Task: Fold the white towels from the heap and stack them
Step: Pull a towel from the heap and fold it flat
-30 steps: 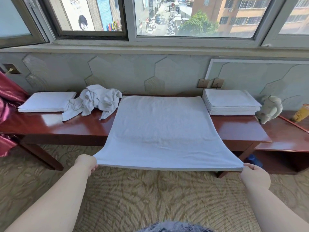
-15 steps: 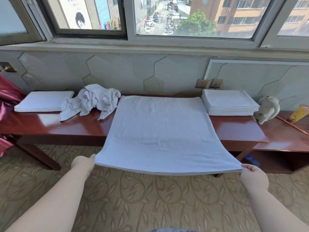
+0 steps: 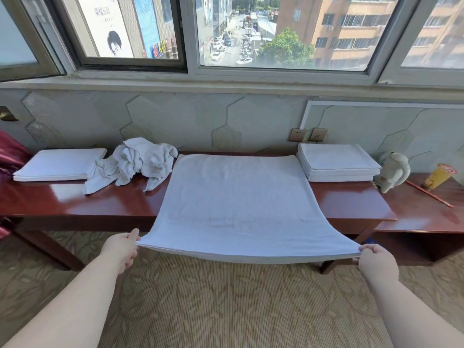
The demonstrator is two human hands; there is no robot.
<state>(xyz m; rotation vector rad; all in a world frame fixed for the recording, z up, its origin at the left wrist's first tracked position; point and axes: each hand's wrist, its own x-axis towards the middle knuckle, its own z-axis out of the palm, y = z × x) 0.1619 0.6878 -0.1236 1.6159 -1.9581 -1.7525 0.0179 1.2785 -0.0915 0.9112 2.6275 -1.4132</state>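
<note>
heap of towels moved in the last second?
No. The heap lies between the left stack and the spread towel on the table, just as before.

Bare left hand [image 3: 121, 252] and right hand [image 3: 376, 262], both forearms bare too.

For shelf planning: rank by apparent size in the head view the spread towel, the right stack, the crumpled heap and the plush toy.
1. spread towel
2. crumpled heap and right stack: look alike, unranked
3. plush toy

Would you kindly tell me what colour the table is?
The table is a glossy reddish-brown; the head view shows it best.
</note>
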